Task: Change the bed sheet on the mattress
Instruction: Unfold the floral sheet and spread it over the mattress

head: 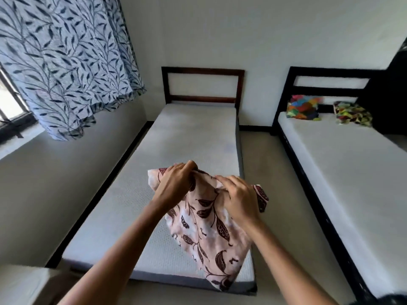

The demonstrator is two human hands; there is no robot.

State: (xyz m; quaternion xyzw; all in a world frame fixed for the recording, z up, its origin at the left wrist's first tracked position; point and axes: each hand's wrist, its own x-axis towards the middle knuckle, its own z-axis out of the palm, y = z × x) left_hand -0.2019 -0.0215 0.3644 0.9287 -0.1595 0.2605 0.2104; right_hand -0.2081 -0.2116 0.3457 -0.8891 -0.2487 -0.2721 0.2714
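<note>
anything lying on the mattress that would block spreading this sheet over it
Nothing visible does. The left hand and the right hand grip the folded floral sheet directly above the mattress, whose top shows bare up to the headboard. The colourful pillows lie on the other bed, to the right.

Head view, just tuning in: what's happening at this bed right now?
A person stands at the foot of the bed by the window, holding a bunched pink bed sheet with a dark leaf print above the bare grey mattress. The left hand and right hand both grip its upper part, and the rest hangs down, not yet spread. A second bed to the right carries two colourful cushions.
</note>
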